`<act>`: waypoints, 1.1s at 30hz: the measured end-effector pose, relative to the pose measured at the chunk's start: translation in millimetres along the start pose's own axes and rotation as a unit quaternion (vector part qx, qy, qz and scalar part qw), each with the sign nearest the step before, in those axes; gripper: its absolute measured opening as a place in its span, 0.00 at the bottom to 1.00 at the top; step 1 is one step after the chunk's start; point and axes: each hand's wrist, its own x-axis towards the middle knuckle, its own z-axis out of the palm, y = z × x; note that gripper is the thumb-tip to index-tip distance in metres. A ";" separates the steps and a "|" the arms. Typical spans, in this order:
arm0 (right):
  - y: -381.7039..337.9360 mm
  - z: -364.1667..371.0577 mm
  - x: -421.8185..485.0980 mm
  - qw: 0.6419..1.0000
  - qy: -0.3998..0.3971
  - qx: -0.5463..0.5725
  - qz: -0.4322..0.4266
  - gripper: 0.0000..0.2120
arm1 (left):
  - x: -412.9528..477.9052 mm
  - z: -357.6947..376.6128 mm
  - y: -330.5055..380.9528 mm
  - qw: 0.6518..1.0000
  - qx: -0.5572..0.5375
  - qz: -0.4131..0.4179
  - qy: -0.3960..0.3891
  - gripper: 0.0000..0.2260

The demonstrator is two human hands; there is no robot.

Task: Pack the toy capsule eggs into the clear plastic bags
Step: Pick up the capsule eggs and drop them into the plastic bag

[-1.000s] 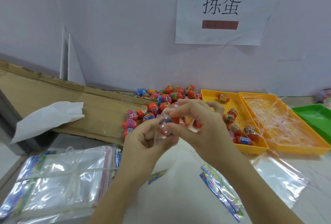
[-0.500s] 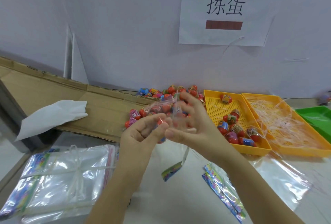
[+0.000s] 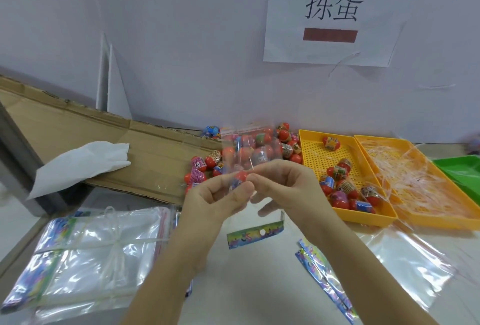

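Hands (image 3: 218,197) (image 3: 285,184) mid-table, pinching clear bag (image 3: 249,148) w/ egg (image 3: 240,177)

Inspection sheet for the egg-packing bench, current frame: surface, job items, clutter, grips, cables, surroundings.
Surface: white table, flattened cardboard lying across its far left.
Job's things: loose capsule eggs piled by the wall. More eggs sit in the yellow mesh tray. Tied bundle of clear bags near left. One clear plastic bag is held up, with a red egg at the fingertips.
Clutter: white tissue. Second yellow tray full of plastic strips. Green tray. Loose bags near right.
Grip: left hand and right hand both pinch the held bag.
Cables: nothing seen.
Surroundings: pale wall with a paper sign.
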 end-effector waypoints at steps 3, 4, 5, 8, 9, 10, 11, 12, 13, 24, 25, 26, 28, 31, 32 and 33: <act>3.6 -4.4 9.4 0.997 0.001 0.068 0.038 0.12 | 2.8 -0.5 -1.5 0.997 -0.054 0.010 0.052 0.17; 5.8 -7.1 12.5 0.992 0.035 0.113 0.048 0.12 | 3.4 -1.2 -0.4 0.995 -0.071 0.013 0.068 0.16; 10.2 -11.2 15.1 0.991 0.080 0.099 0.035 0.12 | 3.9 -2.1 0.4 0.993 -0.084 0.017 0.076 0.16; 30.1 -29.1 14.7 0.942 0.154 -0.297 -0.026 0.14 | 4.9 -3.7 1.0 0.992 -0.086 0.019 0.088 0.15; 38.6 -35.6 13.5 0.895 0.149 -0.421 -0.014 0.18 | 5.1 -3.7 0.3 0.992 -0.083 0.020 0.088 0.15; 45.7 -40.5 13.5 0.850 0.129 -0.511 0.007 0.21 | 5.1 -3.0 -0.1 0.993 -0.079 0.018 0.088 0.15; 50.0 -42.7 13.7 0.812 0.098 -0.574 0.031 0.23 | 5.0 -2.3 -0.6 0.993 -0.073 0.018 0.086 0.15; 53.5 -43.1 13.5 0.781 0.065 -0.619 0.055 0.24 | 4.6 -1.3 -0.5 0.994 -0.070 0.017 0.084 0.14; 56.3 -42.3 13.7 0.756 0.042 -0.649 0.069 0.24 | 4.4 -0.8 -0.7 0.994 -0.069 0.017 0.082 0.14; 59.7 -37.2 12.1 0.708 0.057 -0.702 0.051 0.19 | 3.6 2.2 -0.4 0.990 -0.118 0.005 0.071 0.15; 59.2 -37.5 12.0 0.713 0.055 -0.697 0.046 0.17 | 4.0 1.8 -0.7 0.991 -0.116 0.005 0.071 0.15; 58.6 -38.0 11.7 0.718 0.057 -0.692 0.047 0.17 | 4.2 1.4 -0.6 0.991 -0.116 0.004 0.072 0.15; 56.5 -39.1 12.4 0.717 0.067 -0.691 0.060 0.19 | 4.9 0.2 -0.5 0.990 -0.118 0.003 0.078 0.16; 50.8 -42.2 13.1 0.681 0.049 -0.725 0.084 0.18 | 5.2 -0.4 -0.4 0.990 -0.114 0.004 0.082 0.17; 48.9 -43.0 13.0 0.671 0.037 -0.735 0.090 0.16 | 4.8 -0.1 -0.1 0.990 -0.111 0.005 0.081 0.18; 47.4 -43.7 13.0 0.666 0.029 -0.739 0.095 0.15 | 4.5 0.3 -0.1 0.991 -0.108 0.006 0.080 0.18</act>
